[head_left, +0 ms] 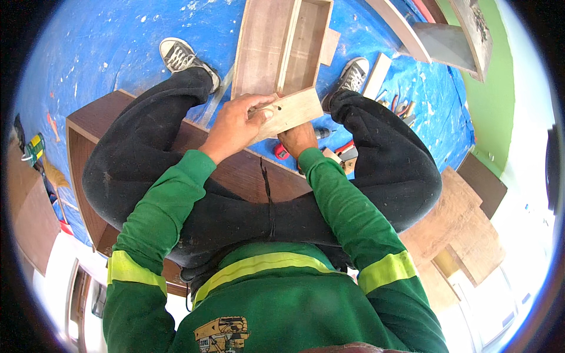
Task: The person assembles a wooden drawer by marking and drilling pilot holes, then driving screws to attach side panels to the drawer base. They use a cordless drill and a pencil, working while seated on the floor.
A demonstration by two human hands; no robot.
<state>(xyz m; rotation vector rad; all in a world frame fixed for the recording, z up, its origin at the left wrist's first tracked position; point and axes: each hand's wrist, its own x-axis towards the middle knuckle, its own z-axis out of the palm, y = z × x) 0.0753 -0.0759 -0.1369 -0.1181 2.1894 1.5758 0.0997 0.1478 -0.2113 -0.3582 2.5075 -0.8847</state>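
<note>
My left hand (233, 126) is closed on a short light-wood board (291, 113), thumb on the near face, fingers over the top edge. A small dark hole shows in that face. My right hand (299, 140) is just under the board's lower edge; its fingers are mostly hidden behind the board, so I cannot see what they hold. Right behind the board lies an open wooden box (263, 50) with a long divider inside. Whether board and box touch, I cannot tell. A red tape measure (281, 152) lies beside my right hand.
I sit on a dark brown wooden cabinet (232, 176). Blue sheeting (112, 56) covers the floor. Pliers and other hand tools (402, 108) lie right of my right shoe, near a wood strip (377, 76). Plywood panels (453, 215) are at the right; a shelf unit (444, 44) stands far right.
</note>
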